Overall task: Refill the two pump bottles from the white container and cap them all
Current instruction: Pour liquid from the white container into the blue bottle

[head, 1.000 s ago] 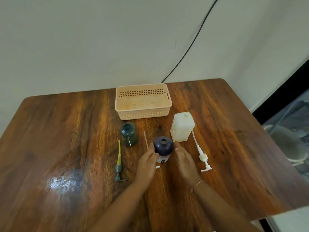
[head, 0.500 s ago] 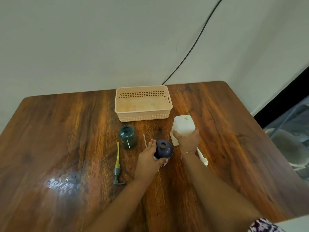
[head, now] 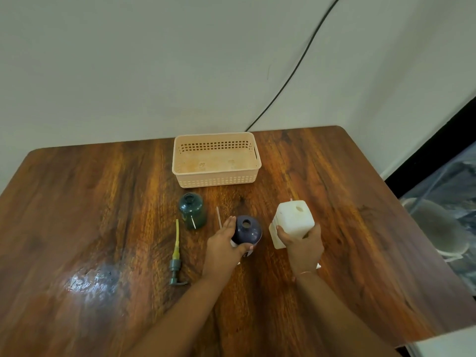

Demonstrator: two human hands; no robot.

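First pour being set up: the dark bottle is steadied while the white container is gripped beside it.

Nearest, the left hand [head: 221, 247] is wrapped around the dark purple round plastic bottle [head: 247, 231], its fingers [head: 230, 222] curled against the side and its mouth uncapped. Just to the right, the right hand [head: 304, 247] is closed around the lower half of the white square plastic container [head: 295, 219], which appears raised and tilted, opening upward. A grey pump head with yellow tube [head: 176, 256] lies to the left on the brown wooden surface [head: 90, 202]. Farther back stands the open dark green round bottle [head: 192, 211], then a peach plastic basket [head: 217, 180]. Next, the container's opening must be brought over the purple bottle's narrow mouth and tipped slowly.
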